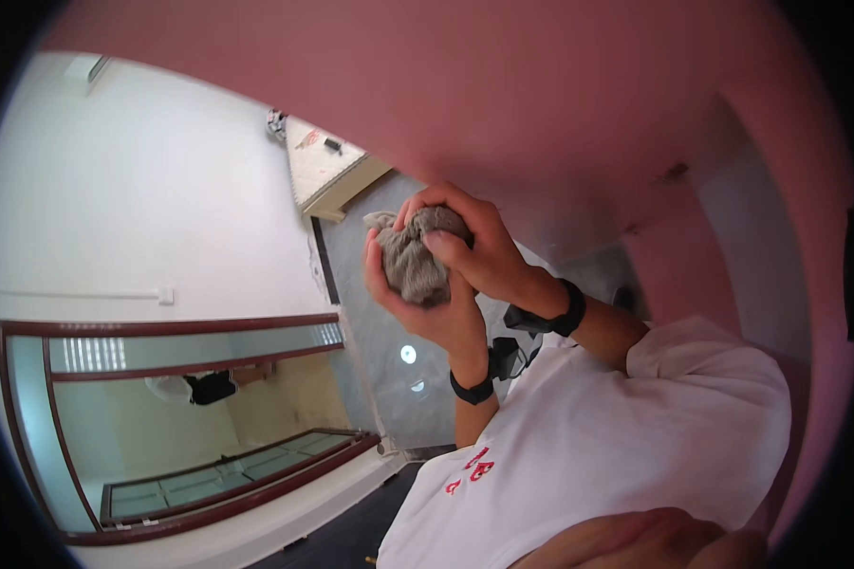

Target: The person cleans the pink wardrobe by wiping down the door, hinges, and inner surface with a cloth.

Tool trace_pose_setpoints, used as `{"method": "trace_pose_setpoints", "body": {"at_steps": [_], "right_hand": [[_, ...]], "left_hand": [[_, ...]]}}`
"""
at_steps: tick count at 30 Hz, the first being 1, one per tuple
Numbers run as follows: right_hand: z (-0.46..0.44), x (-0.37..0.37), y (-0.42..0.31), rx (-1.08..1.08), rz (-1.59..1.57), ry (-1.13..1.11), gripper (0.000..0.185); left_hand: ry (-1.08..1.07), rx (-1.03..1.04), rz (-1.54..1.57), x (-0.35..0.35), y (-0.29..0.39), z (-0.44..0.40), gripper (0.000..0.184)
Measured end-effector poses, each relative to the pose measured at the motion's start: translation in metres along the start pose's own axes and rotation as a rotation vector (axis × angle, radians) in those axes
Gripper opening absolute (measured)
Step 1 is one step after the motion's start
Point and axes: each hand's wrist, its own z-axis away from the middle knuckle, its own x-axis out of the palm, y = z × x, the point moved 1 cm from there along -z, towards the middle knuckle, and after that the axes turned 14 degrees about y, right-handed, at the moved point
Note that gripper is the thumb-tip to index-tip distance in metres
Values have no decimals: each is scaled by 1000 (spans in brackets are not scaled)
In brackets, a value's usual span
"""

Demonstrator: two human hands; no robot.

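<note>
A crumpled grey-brown cloth bundle [416, 264] is held between my two hands, out in front of my chest. My left hand [427, 318] cups it from below and from the left side, with its fingers curled up around the edge. Over the upper right of the bundle, my right hand [474, 242] is wrapped, its thumb pressing on the cloth. Both wrists wear black bands with small dark devices.
A pale mattress or bed [327, 166] with small items on it stands beyond my hands. The grey floor [389, 379] reflects a light. Red-framed windows [171, 346] are at lower left, and a blurred pink surface [541, 85] covers the upper right.
</note>
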Motion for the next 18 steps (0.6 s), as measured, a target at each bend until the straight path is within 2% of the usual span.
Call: {"method": "trace_pose_setpoints", "body": {"at_steps": [2,4,6,7,8,9,12,14,15,16,17,18], "right_hand": [[-3,-11,-26,-98,-18,4,30],[-5,-35,-49,-211,-26,0,34],[-8,-69,-70,-478,211,158,49],[-8,-83,-80,-437,173,231,64],[-11,-98,-89,-387,116,266,67],[-14,-115,-97,-334,57,297,70],[-4,-168,-122,-267,104,300,66],[6,-188,-133,-329,164,750,55],[0,-191,-135,-326,164,748,55],[-4,-192,-138,-456,117,893,48],[-7,-195,-139,-584,68,1036,41],[-12,-198,-137,-574,69,1032,41]], "left_hand": [[22,-3,107,10,18,2,81],[-63,231,241,23,35,6,85],[-77,278,354,46,39,17,87],[-212,351,398,58,44,20,86],[-342,424,435,70,51,25,85],[-392,414,532,91,58,34,85],[-600,333,625,140,84,59,96],[-636,331,676,162,101,76,99],[-677,286,667,171,110,83,97],[-717,235,655,176,119,87,96],[-672,310,600,180,124,87,88],[-668,304,592,185,120,89,88]]}}
